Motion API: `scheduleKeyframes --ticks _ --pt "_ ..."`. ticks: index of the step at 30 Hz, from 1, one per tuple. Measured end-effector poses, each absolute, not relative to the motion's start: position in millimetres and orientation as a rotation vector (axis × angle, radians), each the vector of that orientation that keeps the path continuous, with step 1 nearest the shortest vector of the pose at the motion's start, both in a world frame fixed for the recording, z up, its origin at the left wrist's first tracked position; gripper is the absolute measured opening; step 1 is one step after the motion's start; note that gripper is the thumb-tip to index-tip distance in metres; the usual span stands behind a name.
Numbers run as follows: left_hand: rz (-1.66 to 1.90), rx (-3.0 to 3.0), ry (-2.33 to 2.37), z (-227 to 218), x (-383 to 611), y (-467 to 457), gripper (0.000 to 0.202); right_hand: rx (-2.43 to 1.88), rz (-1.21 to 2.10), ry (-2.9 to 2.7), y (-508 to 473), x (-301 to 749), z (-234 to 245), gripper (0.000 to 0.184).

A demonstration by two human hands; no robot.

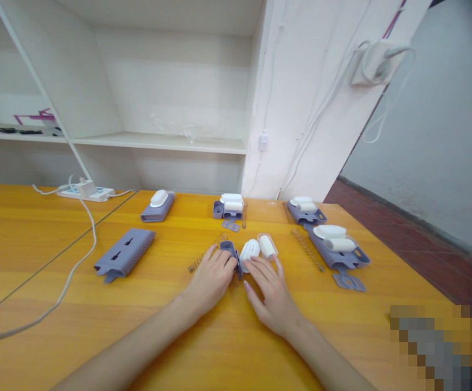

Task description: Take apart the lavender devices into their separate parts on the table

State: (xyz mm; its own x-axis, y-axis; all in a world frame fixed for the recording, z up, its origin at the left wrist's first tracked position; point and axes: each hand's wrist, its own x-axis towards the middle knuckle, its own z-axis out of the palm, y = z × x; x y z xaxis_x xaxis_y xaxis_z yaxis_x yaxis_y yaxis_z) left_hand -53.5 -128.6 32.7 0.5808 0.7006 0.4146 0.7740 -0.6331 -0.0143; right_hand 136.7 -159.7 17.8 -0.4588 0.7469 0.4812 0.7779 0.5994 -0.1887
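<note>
My left hand (215, 271) is closed on a small purple-grey plastic box part (227, 246) standing on the table. Stretched and apart, the fingers of my right hand (270, 288) rest with their tips at a white ribbed oval piece (250, 248). Just behind that hand lies a white cylinder (267, 245) in a pale oval cover. A thin coil spring (203, 259) is beside my left hand. The lower side of the box part is hidden by my fingers.
A long purple-grey case (125, 252) lies at left. Similar cases with white parts, including one at right (336, 250), sit around; springs (307, 250) and a flat purple-grey piece (349, 282) lie near. A white cable (91, 239) runs from the power strip (85, 191).
</note>
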Motion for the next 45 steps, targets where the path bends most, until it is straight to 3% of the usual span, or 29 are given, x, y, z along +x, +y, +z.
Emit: scheduleKeyframes --ticks 10,18,25,32,40,45 --pt "-0.894 -2.473 -1.455 58.1 -77.7 -135.1 0.012 -1.186 -0.079 -2.281 -158.5 136.9 16.0 0.041" --pt "-0.901 -2.161 -1.811 82.8 -191.8 -96.5 0.02 -1.184 -0.068 -2.275 -159.2 136.7 17.1 0.041" --pt "-0.611 -1.902 -2.12 88.8 -300.7 -97.9 0.033 -1.185 -0.087 -2.262 -158.5 136.4 16.6 0.041" --pt "-0.273 -2.141 -2.382 74.3 -340.0 -99.9 0.035 -1.198 -0.089 -2.269 -159.1 136.6 15.8 0.041" --pt "-0.452 -2.171 -2.385 56.6 -335.4 -94.1 0.039 -1.185 -0.116 -2.251 -157.8 136.3 16.2 0.041" --pt "-0.642 -2.176 -1.864 62.3 -275.5 -98.8 0.041 -1.183 -0.112 -2.253 -158.0 136.2 16.7 0.041"
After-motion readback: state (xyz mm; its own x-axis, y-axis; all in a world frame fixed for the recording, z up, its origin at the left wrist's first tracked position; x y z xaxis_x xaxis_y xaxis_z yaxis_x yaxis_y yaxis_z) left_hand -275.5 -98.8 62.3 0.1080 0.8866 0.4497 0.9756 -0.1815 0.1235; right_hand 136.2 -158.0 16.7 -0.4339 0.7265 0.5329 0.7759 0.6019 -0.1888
